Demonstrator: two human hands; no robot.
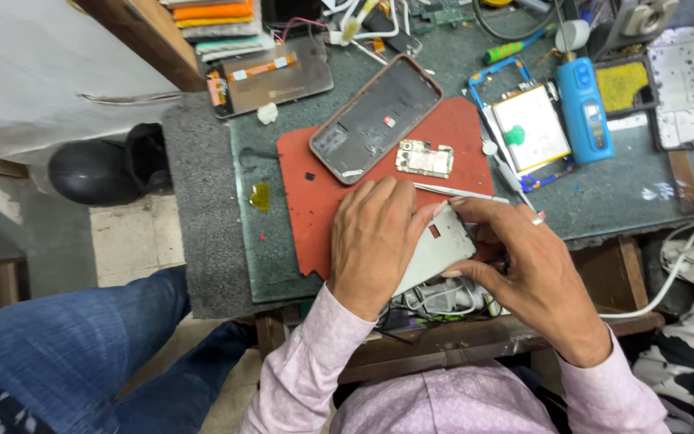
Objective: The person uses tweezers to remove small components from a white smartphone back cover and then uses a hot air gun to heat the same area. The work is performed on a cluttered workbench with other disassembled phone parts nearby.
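My left hand (375, 241) and my right hand (528, 269) both grip a pale grey phone frame (442, 249) at the near edge of a red work mat (315, 185). The left hand covers its left side; the right thumb and fingers pinch its right side. Thin metal tweezers (459, 191) lie on the mat just beyond my fingers. A small circuit board (425, 158) rests on the mat, and a dark phone back shell (375, 118) lies tilted behind it.
A disassembled phone with a white battery (530, 128), a blue handheld tool (584, 108), a display panel (271, 76) and loose cables crowd the grey bench top (620, 193). White cables (684, 257) hang at the right. Someone's blue-jeaned leg (74, 345) sits at lower left.
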